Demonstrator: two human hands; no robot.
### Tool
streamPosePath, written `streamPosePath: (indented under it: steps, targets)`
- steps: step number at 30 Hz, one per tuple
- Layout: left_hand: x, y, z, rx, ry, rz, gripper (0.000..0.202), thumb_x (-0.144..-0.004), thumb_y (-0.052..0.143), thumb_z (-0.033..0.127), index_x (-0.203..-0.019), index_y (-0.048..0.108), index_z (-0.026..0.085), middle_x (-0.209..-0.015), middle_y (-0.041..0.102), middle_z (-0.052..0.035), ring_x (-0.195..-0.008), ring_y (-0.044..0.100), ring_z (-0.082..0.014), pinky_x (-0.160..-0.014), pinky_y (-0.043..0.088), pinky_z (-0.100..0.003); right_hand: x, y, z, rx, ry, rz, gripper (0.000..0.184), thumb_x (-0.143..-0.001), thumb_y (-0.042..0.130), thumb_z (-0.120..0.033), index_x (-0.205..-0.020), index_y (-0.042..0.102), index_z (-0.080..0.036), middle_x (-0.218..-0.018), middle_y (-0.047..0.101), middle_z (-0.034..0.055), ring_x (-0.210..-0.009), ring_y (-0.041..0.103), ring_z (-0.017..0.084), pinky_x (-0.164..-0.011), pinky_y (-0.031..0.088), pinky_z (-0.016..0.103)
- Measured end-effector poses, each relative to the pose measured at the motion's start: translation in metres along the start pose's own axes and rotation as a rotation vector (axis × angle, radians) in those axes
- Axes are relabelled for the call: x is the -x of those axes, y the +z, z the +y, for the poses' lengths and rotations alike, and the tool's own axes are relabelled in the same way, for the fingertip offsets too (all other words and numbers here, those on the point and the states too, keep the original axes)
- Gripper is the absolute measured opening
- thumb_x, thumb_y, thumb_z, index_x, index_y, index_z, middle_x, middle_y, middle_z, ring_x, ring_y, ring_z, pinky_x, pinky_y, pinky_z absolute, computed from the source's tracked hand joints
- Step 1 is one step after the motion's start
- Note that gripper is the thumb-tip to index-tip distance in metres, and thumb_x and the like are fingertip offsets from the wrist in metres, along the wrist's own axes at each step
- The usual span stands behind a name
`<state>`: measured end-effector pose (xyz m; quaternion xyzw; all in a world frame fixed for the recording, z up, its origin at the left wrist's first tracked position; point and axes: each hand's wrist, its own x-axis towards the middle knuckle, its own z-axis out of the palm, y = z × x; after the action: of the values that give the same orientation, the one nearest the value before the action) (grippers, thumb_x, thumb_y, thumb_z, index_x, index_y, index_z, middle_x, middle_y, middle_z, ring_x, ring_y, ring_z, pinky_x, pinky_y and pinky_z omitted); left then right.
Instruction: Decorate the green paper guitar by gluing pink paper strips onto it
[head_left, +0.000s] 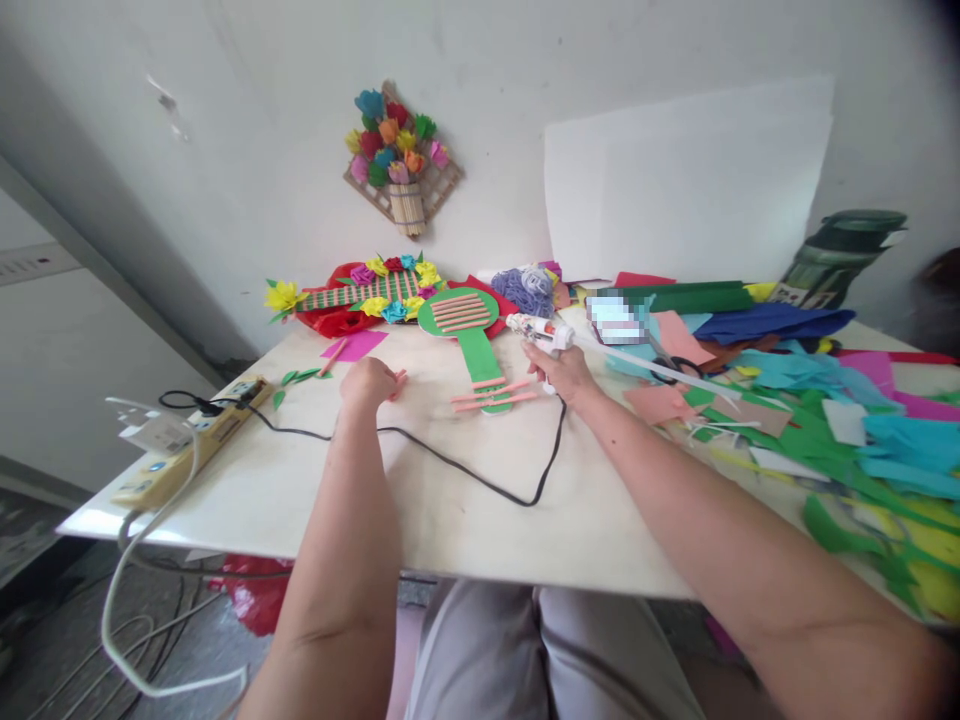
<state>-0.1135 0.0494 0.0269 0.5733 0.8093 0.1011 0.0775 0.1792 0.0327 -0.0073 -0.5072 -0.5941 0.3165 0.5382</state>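
My right hand (562, 372) is wrapped round a white hot glue gun (541, 332), its nozzle pointing left and a long glue stick coming out of its back. My left hand (369, 384) is closed on some short pink paper sticks (397, 384) to the left. Between the hands lies a green paddle-shaped cutout (477, 350). A row of pink sticks (460, 312) covers its round head, and a few more (491, 398) cross the narrow end nearest me, poking past its edges. The glue gun sits just right of the cutout's neck.
A flower-trimmed green piece (367, 292) lies at the back. Left are a power strip (202, 440), green paper leaves (294, 378) and a magenta sheet (360, 346). A black cord (450, 462) crosses the table. Scissors (675, 370), a phone (615, 318) and paper scraps (817, 430) crowd the right.
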Motion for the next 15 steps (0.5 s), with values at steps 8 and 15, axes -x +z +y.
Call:
streamPosePath:
  steps: [8,15]
  targets:
    - [0.003,-0.002,0.005,0.047,0.021,0.186,0.022,-0.070,0.059,0.031,-0.085,0.067,0.018,-0.099,0.065,-0.0134,-0.097,0.056,-0.0309,-0.078,0.041,-0.038,0.001,0.000,-0.003,-0.026,0.026,0.014,0.046,-0.064,0.058,-0.060,-0.066,0.059,-0.014,-0.048,0.054,0.0003,-0.039,0.044,0.008,-0.040,0.037,0.020]
    - [-0.004,0.008,0.006,0.703,0.076,0.241,0.033,-0.061,0.066,0.031,-0.090,0.067,0.014,-0.075,0.065,-0.0072,-0.066,0.057,-0.0185,-0.062,0.042,-0.029,0.001,0.000,-0.002,-0.010,0.029,0.015,0.045,-0.065,0.058,-0.058,-0.063,0.059,-0.014,-0.046,0.053,-0.0009,-0.039,0.044,0.007,-0.041,0.037,0.019]
